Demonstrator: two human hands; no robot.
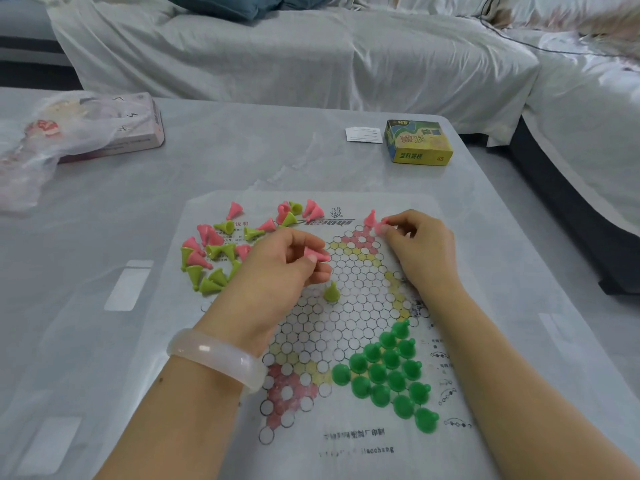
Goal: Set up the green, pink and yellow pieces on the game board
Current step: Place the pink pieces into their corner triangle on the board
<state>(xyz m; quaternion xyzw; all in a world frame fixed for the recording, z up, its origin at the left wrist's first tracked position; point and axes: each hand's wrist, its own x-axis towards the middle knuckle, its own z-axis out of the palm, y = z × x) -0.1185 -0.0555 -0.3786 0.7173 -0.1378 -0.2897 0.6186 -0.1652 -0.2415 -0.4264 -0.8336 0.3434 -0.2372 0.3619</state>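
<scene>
Centrally, a Chinese checkers board, a thin printed sheet, lies flat on a grey worktop. Using the board as landmark: its near right point is filled with upright green pieces; a loose heap of pink pieces and yellow pieces, most tipped on their sides, covers its far left corner; one yellow piece stands alone near its middle. The left hand hovers over the board's left centre, thumb and fingertips pinching a pink piece held sideways. The right hand, at the board's far point, pinches another pink piece just beside a standing pink piece already on that point. A yellow game box and a small white slip sit beyond the board. The pieces look like small, hard, light plastic cones, probably smooth and easy to knock over; pinching the narrow top and setting the wide base down on a circle should suit them. The flimsy sheet may shift if nudged.
</scene>
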